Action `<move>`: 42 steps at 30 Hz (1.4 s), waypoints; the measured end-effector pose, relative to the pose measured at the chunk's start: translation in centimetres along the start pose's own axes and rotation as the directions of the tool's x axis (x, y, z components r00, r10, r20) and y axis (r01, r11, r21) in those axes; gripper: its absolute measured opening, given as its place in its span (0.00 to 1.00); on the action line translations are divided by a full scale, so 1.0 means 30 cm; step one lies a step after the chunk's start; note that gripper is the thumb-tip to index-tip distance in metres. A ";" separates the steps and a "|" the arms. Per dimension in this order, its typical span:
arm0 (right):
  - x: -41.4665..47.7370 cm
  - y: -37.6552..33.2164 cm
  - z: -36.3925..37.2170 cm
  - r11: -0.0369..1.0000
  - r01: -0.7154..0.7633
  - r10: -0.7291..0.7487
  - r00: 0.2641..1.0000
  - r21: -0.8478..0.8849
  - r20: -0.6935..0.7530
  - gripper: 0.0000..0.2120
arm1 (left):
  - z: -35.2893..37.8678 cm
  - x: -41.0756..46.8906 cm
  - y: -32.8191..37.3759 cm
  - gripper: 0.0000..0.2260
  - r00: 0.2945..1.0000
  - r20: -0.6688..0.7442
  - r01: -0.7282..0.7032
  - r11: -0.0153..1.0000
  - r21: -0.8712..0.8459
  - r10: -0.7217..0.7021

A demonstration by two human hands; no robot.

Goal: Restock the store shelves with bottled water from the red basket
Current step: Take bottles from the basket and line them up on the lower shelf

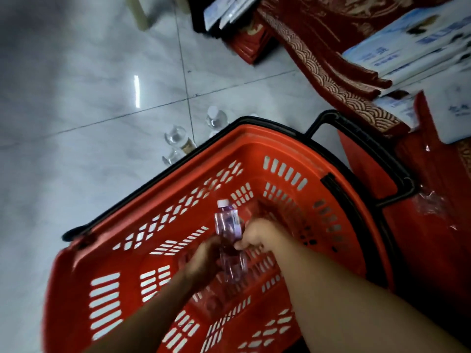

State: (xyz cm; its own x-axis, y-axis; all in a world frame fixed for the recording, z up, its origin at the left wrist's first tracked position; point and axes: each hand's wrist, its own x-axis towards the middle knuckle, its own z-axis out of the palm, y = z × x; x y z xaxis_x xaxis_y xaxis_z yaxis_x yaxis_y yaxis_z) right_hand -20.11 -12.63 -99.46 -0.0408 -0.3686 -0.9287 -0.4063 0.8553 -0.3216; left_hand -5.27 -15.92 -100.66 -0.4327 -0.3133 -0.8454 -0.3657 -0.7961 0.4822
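The red basket (107, 253) with a black rim stands on the floor below me, and both my arms reach into it. My right hand (257, 234) grips a clear water bottle (228, 222) with a white cap; the bottle points away from me. Just below it, my left hand (204, 259) is closed around a second clear bottle (235, 267), partly hidden by the fingers. Another bottle (212, 303) lies dimly visible on the basket's bottom.
Three water bottles (216, 117) (175, 135) (170, 156) stand on the grey tiled floor just beyond the basket's far rim. Red patterned boxes (318, 59) and stacked white-blue packages (407, 49) fill the right side. A red bag (428, 225) presses against the basket's right.
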 end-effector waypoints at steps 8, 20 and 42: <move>-0.384 -0.287 -0.113 0.973 0.187 -0.188 0.982 -0.132 0.003 0.27 | -0.004 -0.366 0.210 0.39 0.898 0.177 -0.384 0.914 -0.127 0.402; -1.147 -0.194 -0.069 0.747 0.665 -0.582 0.646 -0.012 -0.494 0.28 | 0.284 -0.891 0.421 0.21 0.613 0.330 -0.631 0.696 -0.343 0.718; -1.420 0.635 -0.158 0.573 0.798 0.234 -0.379 -0.188 -0.895 0.31 | 1.377 -0.955 0.275 0.15 0.203 0.714 -0.926 0.369 -0.083 0.670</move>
State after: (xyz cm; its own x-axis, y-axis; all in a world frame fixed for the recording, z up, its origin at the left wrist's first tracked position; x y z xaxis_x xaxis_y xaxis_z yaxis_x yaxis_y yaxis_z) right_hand -30.43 17.64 -65.14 -0.8969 0.0137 0.4420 -0.4368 0.1281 -0.8904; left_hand -29.92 7.89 -62.97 -0.9213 -0.2266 0.3160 0.3343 -0.0465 0.9413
